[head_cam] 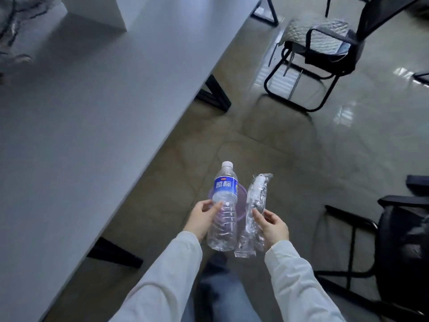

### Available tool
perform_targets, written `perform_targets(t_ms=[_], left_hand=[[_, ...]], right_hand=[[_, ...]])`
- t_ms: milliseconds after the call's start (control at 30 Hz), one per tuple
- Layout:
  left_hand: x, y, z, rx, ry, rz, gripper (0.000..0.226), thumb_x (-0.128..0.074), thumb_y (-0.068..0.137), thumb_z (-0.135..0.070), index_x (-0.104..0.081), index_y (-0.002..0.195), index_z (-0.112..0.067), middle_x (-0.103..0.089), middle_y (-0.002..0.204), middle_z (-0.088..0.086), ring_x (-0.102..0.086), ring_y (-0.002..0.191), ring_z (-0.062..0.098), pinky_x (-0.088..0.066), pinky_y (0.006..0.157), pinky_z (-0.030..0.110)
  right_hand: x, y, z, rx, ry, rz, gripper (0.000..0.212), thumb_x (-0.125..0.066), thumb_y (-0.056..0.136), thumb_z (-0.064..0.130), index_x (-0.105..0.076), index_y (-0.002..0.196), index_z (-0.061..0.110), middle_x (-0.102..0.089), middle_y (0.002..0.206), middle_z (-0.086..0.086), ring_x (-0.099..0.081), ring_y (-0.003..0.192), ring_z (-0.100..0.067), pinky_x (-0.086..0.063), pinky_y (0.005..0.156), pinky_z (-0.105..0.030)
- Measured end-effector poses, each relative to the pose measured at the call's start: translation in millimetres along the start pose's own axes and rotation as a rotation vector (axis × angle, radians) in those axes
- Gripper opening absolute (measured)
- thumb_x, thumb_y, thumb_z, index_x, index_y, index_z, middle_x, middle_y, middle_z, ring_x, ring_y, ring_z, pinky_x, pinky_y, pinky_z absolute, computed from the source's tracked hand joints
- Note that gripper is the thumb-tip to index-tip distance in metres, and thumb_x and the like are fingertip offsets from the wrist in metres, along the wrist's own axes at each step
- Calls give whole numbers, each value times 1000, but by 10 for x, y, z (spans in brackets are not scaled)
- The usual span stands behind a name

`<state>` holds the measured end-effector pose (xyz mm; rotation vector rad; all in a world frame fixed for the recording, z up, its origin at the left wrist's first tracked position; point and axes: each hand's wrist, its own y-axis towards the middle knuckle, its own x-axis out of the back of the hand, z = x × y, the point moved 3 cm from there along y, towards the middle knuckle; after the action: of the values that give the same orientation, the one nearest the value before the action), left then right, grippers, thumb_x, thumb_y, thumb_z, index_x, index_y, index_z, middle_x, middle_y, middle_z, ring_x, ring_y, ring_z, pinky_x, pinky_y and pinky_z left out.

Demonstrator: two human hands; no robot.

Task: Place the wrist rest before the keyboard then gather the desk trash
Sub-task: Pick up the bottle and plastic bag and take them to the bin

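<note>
My left hand [201,219] grips an empty clear plastic water bottle [222,208] with a blue label and white cap, held upright over the floor. Behind the bottle shows the rim of a translucent purple round lid or bowl [242,201], seemingly held with it. My right hand [271,225] pinches a crumpled clear plastic wrapper [255,205] with something white inside. Both hands are in front of my body, to the right of the white desk [92,112]. No keyboard or wrist rest is in view.
The desk's edge runs diagonally from lower left to upper right, with black legs [214,94] beneath. A black chair with a quilted cushion [322,54] stands at the back right. Another black chair [399,247] is close on my right. Glossy tiled floor lies between.
</note>
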<state>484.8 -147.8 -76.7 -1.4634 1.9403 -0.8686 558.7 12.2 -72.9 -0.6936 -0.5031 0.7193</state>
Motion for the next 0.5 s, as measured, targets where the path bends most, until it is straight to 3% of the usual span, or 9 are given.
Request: perform_targets(t_ms=[100,233,300,400,500], left_hand=[[-100,165,135,53,49,-13,51,-60,83,-27,-47,126,-3,-57,128,15,-56,98,20,-46,72,21],[-159,624,316,74,130,-12,48,-57,85,-31,-47,125,-5,-57,112,8,-57,85,14,-43,63,19],[-188,987,509,94,181,-15,48,-57,84,-34,-49,123,-6,-58,109,7,-58,89,18,-46,70,25],[-248,1627,875,121,277,-3,57,-57,80,-46,-54,120,-6,-64,115,10,-61,93,23,-49,89,36],[-310,2261,1264,145,379,38,58,-53,79,-51,-58,116,-5,-66,114,15,-62,92,27,-49,92,39]], right_hand=[[132,190,-116,-43,-14,-11,42,-68,77,8,-56,114,-7,-59,97,-12,-52,67,-9,-47,56,-11],[139,627,-327,-74,-9,-7,45,-68,78,8,-54,119,-6,-58,102,-11,-52,68,-7,-43,47,-4],[108,960,-546,-89,-35,-9,46,-68,78,10,-54,119,-5,-58,103,-10,-56,74,-14,-46,53,-9],[-6,1506,-928,-172,-64,1,49,-70,77,16,-55,120,-3,-60,106,-13,-55,93,-21,-47,78,-27],[-154,2077,-1356,-263,-76,24,53,-74,73,21,-58,118,-2,-63,103,-14,-58,93,-27,-48,88,-37]])
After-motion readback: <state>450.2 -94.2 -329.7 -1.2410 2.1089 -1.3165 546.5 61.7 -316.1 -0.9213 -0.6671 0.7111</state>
